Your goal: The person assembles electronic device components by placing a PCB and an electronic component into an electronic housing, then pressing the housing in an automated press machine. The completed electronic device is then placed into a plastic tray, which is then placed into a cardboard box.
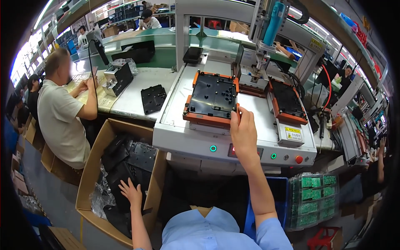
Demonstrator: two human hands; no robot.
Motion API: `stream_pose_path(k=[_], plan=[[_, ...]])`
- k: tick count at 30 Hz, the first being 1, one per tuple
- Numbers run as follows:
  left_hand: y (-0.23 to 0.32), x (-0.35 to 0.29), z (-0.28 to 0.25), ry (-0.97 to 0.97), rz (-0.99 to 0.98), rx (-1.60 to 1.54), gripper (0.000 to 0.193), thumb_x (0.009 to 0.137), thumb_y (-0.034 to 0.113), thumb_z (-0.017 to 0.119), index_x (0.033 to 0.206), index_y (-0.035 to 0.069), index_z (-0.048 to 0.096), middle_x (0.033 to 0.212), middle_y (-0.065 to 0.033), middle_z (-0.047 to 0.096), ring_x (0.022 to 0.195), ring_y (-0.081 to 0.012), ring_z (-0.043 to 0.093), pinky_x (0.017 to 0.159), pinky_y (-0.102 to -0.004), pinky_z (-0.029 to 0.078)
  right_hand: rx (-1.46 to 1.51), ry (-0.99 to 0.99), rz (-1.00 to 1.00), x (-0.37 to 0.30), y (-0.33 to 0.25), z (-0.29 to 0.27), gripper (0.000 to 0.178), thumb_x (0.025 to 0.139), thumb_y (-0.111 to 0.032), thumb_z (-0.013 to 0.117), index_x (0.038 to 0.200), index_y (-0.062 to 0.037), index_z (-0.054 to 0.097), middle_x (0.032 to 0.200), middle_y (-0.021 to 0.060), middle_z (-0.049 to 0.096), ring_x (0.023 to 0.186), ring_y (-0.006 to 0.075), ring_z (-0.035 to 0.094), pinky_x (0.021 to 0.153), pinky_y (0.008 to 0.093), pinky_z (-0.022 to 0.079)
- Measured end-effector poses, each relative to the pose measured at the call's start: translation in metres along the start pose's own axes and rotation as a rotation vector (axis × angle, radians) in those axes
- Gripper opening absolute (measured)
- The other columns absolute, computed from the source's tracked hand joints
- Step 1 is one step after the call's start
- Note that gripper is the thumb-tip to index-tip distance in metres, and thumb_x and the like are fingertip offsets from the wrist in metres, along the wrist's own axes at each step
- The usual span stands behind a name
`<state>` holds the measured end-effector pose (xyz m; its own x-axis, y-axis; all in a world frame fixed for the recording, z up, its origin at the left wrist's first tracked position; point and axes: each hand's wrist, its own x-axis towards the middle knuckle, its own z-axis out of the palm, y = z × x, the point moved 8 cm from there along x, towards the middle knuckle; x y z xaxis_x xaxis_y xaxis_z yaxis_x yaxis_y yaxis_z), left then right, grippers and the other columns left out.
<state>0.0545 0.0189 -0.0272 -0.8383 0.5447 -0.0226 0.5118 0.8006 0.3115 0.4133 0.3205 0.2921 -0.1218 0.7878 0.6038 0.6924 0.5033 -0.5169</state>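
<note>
In the left fixture of the bench machine lies a black moulded plastic panel [211, 92], framed by the orange jig [237, 83]. At its near right corner my right hand [245, 131] is closed, thumb and fingers on the panel's edge; the fingertips are partly hidden. My left hand [131, 192], fingers spread, is over black plastic parts [118, 177] in an open cardboard box [152, 189]. It grips nothing that I can see. Similar panels and crumpled clear plastic wrap [100, 200] fill the box.
A second orange jig [291, 121] holds another black panel [286, 98]. Above stands a screwdriving head [263, 52]. A loose panel [153, 99] lies left. The machine front has a red button [298, 159]. Green circuit boards [310, 193] sit in clear trays. A co-worker [60, 108] sits left.
</note>
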Motion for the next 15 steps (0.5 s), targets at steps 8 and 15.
stream_pose_path(k=[8, 15], plan=[[-0.022, 0.002, -0.017, 0.124, -0.148, 0.022, 0.059, 0.085, 0.013, 0.058, 0.139, 0.009, 0.033, 0.143, -0.0226, 0.028, 0.133, -0.0486, 0.016, 0.105, -0.0619, 0.016, -0.353, -0.355, 0.051, 0.054, -0.006, 0.011, 0.037, 0.092, -0.035, 0.042, 0.090, -0.0022, 0.060, 0.077, 0.0162, 0.065, 0.080, 0.0373, 0.061, 0.071, 0.0461, 0.046], [-0.020, 0.019, -0.008, 0.173, -0.112, 0.296, 0.055, 0.080, 0.015, 0.063, 0.131, 0.011, 0.043, 0.132, -0.0076, 0.045, 0.119, -0.0395, 0.039, 0.090, -0.0523, 0.039, -0.264, -0.147, 0.166, 0.145, 0.065, 0.070, 0.052, 0.088, -0.048, 0.044, 0.095, 0.0011, 0.060, 0.088, 0.0245, 0.065, 0.085, 0.0405, 0.063, 0.073, 0.0503, 0.049]])
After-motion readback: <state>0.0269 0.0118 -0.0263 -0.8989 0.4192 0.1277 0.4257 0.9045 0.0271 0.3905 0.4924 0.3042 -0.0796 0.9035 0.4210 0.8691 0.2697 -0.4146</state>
